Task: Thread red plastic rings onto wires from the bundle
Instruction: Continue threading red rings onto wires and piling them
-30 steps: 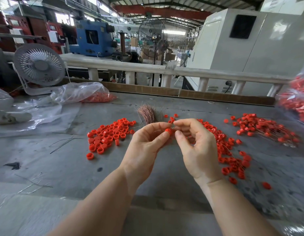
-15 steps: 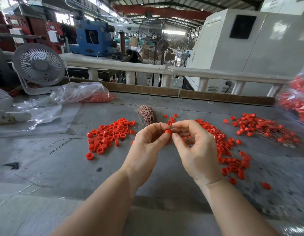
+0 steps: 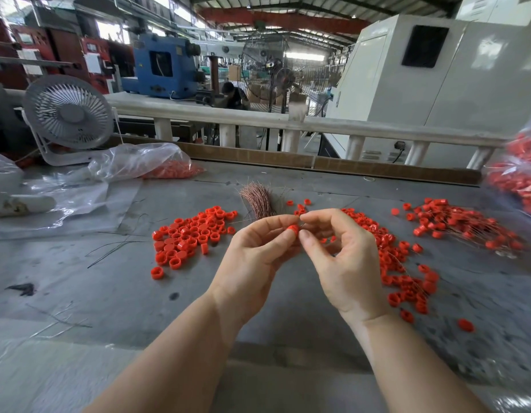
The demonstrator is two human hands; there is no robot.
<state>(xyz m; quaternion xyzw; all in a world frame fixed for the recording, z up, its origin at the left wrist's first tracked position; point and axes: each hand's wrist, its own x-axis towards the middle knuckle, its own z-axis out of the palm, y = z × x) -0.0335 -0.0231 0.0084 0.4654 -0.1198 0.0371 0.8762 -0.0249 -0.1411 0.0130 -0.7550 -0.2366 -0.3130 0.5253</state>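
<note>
Hands meet mid-worktop: your left hand pinches one red plastic ring steady, so your right hand can pinch-feed a thin wire, barely visible.

We count two hands: left hand, right hand. One red ring pinched between them. One wire bundle. Three loose ring heaps on table; rings too many to count. One desk fan.
</note>
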